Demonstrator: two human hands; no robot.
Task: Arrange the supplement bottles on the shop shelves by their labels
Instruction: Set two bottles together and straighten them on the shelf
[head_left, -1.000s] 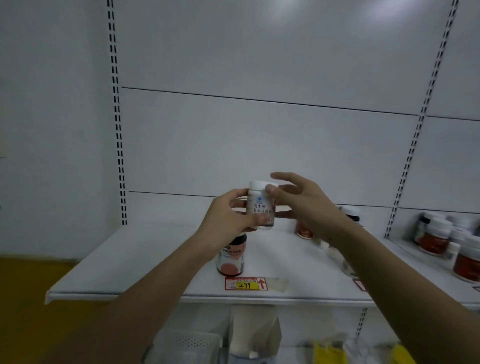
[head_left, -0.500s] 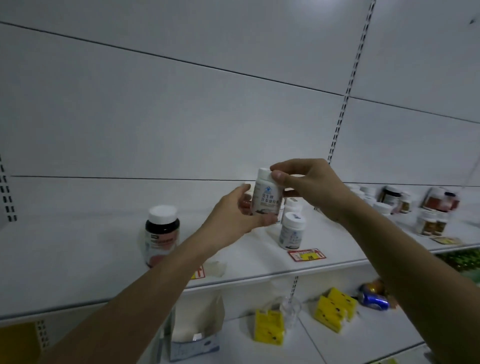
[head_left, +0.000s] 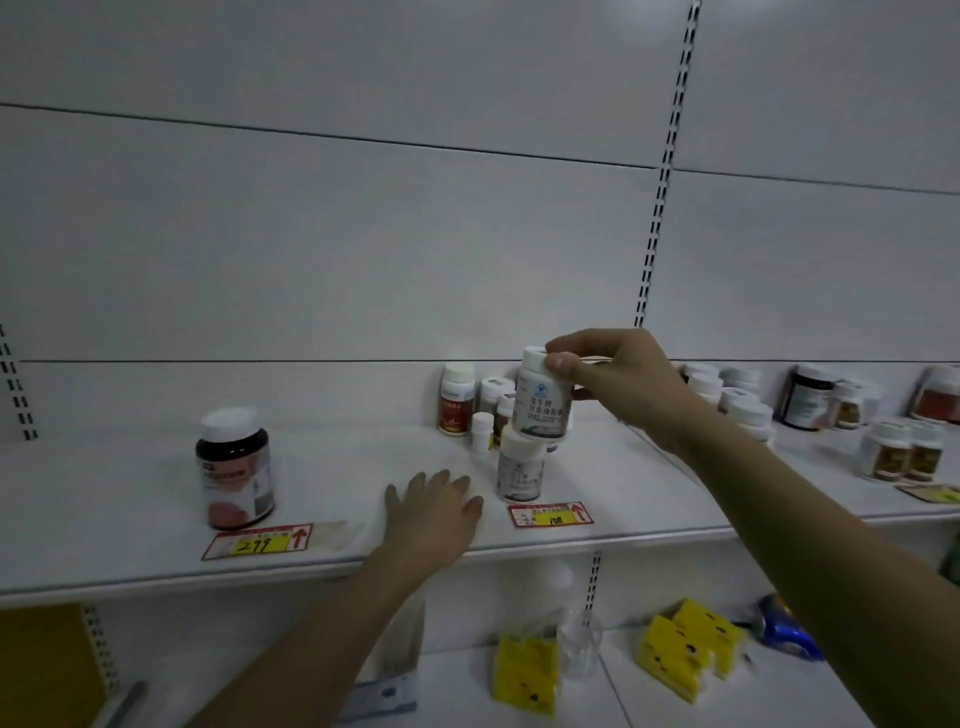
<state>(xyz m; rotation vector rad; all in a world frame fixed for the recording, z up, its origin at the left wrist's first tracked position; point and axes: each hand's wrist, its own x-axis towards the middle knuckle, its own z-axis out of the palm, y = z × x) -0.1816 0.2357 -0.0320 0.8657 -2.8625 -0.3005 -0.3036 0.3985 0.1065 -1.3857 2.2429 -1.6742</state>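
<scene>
Right hand (head_left: 618, 376) is pinching the white bottle (head_left: 540, 400) by its cap over a matching bottle (head_left: 521, 470); left hand (head_left: 434, 512) is lying spread on the shelf (head_left: 130, 499). I'd be lowering it straight, label forward.

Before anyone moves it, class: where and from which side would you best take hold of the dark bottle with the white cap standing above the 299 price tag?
Probably around the label band of the dark bottle, coming from the front edge of the shelf. It stands upright and alone, with open space on both sides, and its body is wider than its white cap.
</scene>
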